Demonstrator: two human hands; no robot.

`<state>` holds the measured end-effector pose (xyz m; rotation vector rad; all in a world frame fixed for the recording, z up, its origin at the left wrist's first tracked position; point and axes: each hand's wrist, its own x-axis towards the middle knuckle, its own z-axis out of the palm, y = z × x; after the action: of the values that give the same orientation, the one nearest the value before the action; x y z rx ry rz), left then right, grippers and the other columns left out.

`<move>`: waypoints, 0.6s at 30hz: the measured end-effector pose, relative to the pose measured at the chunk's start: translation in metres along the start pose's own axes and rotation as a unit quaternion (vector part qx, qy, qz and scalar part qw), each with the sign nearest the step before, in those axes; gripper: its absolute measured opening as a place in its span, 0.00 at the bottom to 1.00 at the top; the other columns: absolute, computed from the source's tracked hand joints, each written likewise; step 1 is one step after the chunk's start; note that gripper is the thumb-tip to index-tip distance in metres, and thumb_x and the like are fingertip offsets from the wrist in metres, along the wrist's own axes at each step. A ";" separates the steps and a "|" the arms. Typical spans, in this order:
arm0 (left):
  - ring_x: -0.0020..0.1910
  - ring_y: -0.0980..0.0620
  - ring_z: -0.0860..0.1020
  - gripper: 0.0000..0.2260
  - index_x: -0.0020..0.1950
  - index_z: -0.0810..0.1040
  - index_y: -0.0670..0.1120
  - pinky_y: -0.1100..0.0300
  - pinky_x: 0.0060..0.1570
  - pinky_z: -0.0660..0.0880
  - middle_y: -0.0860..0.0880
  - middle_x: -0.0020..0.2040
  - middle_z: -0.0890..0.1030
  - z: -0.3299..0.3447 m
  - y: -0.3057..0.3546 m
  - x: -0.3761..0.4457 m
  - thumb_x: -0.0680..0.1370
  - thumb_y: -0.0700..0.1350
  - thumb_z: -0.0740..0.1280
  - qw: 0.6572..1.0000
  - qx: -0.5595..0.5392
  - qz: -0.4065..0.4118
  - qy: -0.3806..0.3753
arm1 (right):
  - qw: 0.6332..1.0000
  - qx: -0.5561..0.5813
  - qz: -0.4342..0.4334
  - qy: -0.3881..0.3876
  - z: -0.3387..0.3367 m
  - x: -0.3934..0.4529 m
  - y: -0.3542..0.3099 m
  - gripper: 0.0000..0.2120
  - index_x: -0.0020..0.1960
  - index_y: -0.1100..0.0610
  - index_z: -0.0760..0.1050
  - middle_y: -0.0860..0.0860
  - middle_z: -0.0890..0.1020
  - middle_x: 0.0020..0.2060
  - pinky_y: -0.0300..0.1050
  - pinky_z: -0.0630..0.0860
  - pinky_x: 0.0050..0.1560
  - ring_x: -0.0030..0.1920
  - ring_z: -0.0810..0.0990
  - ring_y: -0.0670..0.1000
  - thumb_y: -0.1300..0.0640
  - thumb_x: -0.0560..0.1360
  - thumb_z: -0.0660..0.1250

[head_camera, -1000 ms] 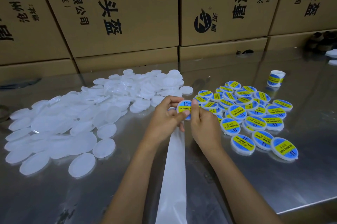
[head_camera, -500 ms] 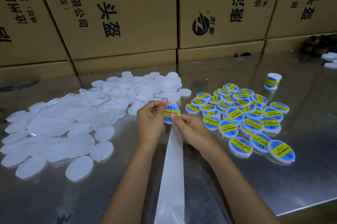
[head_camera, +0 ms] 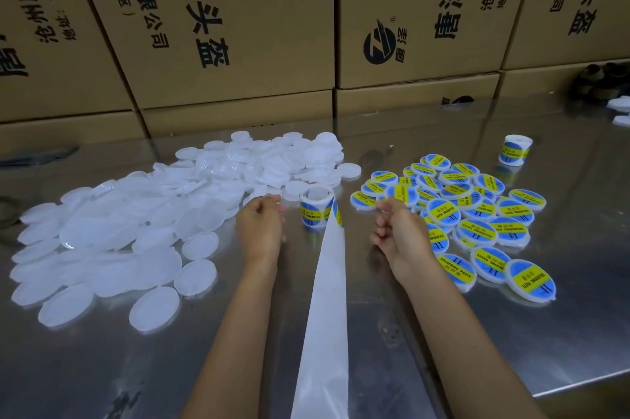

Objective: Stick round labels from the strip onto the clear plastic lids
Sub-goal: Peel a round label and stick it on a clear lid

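- Clear round plastic lids (head_camera: 112, 241) lie heaped on the left of the shiny metal table (head_camera: 511, 333), within the left hand's reach.
- Blue-and-yellow labelled lids (head_camera: 477, 220) are piled apart on the right, probably to keep finished ones separate.
- The roll of round blue-and-yellow labels (head_camera: 315, 208) stands between both hands; its white backing strip (head_camera: 325, 299) trails toward the person.
- The left hand (head_camera: 260, 231) hovers loosely curled, holding nothing, by the clear heap.
- The right hand (head_camera: 399, 231) is curled; whether it pinches anything I cannot tell.

head-worn view, looking forward and down, close over metal table (head_camera: 511, 333)
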<state>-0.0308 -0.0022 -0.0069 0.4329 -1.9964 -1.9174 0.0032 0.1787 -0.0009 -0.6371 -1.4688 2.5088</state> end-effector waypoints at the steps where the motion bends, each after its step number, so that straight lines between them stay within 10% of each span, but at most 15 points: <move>1: 0.33 0.56 0.76 0.13 0.53 0.82 0.45 0.63 0.24 0.71 0.53 0.39 0.81 -0.001 -0.001 0.001 0.80 0.38 0.58 1.000 0.007 -0.002 0.000 | 1.000 0.010 0.002 0.000 0.000 0.000 -0.001 0.10 0.49 0.61 0.75 0.51 0.68 0.27 0.40 0.64 0.25 0.25 0.63 0.47 0.55 0.82 0.59; 6: 0.32 0.53 0.77 0.12 0.57 0.82 0.46 0.59 0.33 0.75 0.51 0.41 0.81 -0.002 -0.001 -0.003 0.80 0.38 0.60 0.999 0.040 0.002 -0.017 | 1.000 -0.012 -0.020 -0.020 0.001 -0.001 0.002 0.11 0.47 0.62 0.78 0.52 0.72 0.26 0.41 0.66 0.26 0.24 0.66 0.47 0.59 0.81 0.59; 11: 0.65 0.43 0.72 0.15 0.66 0.78 0.47 0.50 0.62 0.67 0.44 0.65 0.77 -0.017 0.004 -0.003 0.79 0.41 0.64 0.941 0.309 0.116 0.071 | 0.991 -0.115 -0.062 -0.023 0.004 0.000 0.011 0.12 0.45 0.61 0.79 0.52 0.74 0.25 0.43 0.68 0.25 0.23 0.67 0.47 0.61 0.79 0.58; 18: 0.68 0.37 0.64 0.21 0.68 0.76 0.39 0.50 0.63 0.63 0.39 0.70 0.69 -0.059 0.011 0.022 0.74 0.33 0.68 0.876 0.427 0.140 0.177 | 0.971 -0.204 -0.123 -0.034 0.009 0.000 0.019 0.12 0.43 0.59 0.79 0.49 0.74 0.24 0.44 0.67 0.26 0.20 0.66 0.48 0.60 0.79 0.59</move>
<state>-0.0241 -0.0636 0.0070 0.6003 -2.3720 -0.6364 0.0003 0.1622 -0.0136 -0.3921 -1.9766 2.0777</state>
